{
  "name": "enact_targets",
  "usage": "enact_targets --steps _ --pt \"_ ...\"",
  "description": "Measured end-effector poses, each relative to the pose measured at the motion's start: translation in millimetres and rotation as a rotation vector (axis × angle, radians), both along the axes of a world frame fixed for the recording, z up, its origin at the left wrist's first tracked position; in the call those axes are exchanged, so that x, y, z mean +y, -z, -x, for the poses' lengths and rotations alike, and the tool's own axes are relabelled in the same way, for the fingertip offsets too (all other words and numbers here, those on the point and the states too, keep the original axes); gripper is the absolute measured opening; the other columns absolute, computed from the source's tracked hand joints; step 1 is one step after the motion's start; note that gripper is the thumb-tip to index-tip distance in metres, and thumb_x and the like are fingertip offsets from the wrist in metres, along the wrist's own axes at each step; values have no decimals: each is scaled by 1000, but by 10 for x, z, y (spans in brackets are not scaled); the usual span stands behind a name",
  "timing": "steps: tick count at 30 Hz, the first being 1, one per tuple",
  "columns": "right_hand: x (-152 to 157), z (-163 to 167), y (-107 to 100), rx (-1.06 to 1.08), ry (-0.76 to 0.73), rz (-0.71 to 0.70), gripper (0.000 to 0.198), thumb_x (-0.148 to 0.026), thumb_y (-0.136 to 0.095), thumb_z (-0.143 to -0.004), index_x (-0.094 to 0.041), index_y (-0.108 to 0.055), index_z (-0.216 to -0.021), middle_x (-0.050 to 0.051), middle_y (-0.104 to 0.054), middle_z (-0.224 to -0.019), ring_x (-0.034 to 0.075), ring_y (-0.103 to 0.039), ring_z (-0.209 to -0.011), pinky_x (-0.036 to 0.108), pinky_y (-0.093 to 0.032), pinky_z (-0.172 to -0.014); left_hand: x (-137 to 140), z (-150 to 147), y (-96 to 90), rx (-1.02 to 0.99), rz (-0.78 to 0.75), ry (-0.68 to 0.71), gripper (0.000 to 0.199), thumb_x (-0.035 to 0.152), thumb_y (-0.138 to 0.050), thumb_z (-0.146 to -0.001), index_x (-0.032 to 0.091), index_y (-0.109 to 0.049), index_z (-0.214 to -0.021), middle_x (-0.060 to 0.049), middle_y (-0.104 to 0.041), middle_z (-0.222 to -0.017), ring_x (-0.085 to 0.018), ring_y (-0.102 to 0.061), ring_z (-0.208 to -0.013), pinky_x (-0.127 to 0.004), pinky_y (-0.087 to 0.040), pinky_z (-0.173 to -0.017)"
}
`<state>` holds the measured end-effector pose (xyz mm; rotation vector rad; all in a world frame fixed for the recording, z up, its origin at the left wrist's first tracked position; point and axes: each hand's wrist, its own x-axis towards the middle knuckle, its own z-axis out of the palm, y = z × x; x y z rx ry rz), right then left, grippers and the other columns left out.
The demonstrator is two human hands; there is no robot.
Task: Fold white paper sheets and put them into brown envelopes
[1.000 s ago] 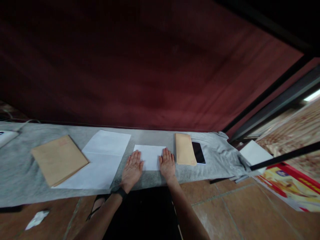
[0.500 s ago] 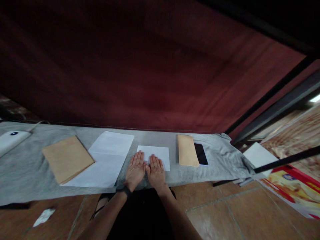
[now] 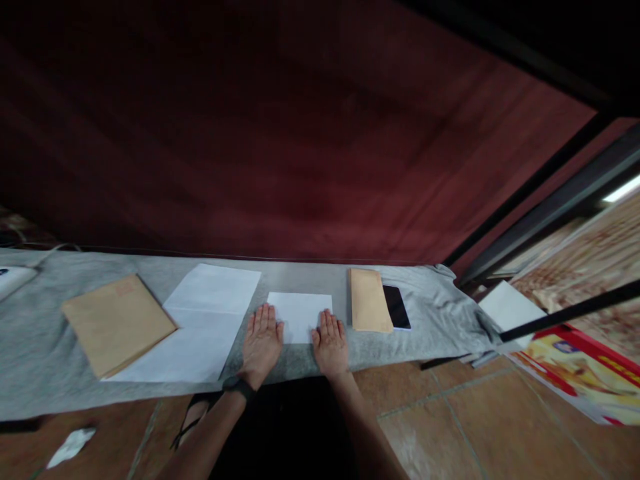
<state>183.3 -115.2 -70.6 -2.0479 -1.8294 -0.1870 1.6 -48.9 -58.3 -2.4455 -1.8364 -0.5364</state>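
Note:
A folded white sheet of paper lies flat on the grey cloth in front of me. My left hand rests palm down at its left edge, fingers stretched out. At the right edge my right hand lies flat in the same way. Neither hand grips anything. Left of my hands is a larger white sheet with a crease across it, partly covered by a stack of brown envelopes. To the right is a smaller pile of brown envelopes, overlapping a dark phone.
A grey cloth covers the long narrow table. Behind it hangs a dark red curtain. At far left sits a white device with a cable. Beyond the right end are a black metal bar and a red-and-yellow printed box.
My hands have moved apart, from side by side on the folded paper to its left and right edges. The view has shifted slightly.

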Motion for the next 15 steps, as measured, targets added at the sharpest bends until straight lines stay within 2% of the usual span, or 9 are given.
enact_targets --steps 3,6,8,11,15 --pt "4 3 -12 4 -4 6 53 -34 -37 -105 -9 -39 -152 16 -41 -155 27 -40 -143 45 -31 -117 11 -193 -45 -9 -2 80 62 35 -28 -99 -2 -39 -148 -22 -40 -155 -29 -28 -150 -49 -20 -124" --pt "9 2 -25 9 -5 24 53 -33 -36 -104 -9 -39 -152 16 -41 -155 27 -39 -144 46 -30 -117 43 -478 -63 -30 31 243 60 35 -29 -99 5 -40 -150 -16 -42 -155 -25 -31 -149 -45 -24 -123" --pt "10 -1 -35 7 -15 38 53 -31 -35 -104 -9 -38 -152 16 -40 -156 26 -38 -145 46 -29 -118 91 -643 -53 -41 54 304 58 35 -30 -99 8 -40 -150 -14 -43 -155 -23 -32 -148 -44 -25 -123" --pt "13 -2 -47 5 -13 47 52 -32 -35 -104 -10 -39 -152 15 -41 -155 26 -38 -145 45 -28 -118 207 -744 -17 -30 98 289 59 36 -28 -100 6 -41 -149 -15 -41 -156 -24 -32 -148 -43 -24 -123" --pt "16 2 -38 9 5 34 53 -35 -35 -105 -10 -39 -152 15 -42 -155 26 -39 -144 45 -29 -118 360 -575 34 -20 97 220 62 38 -26 -100 2 -40 -149 -18 -38 -157 -25 -28 -150 -43 -22 -123"
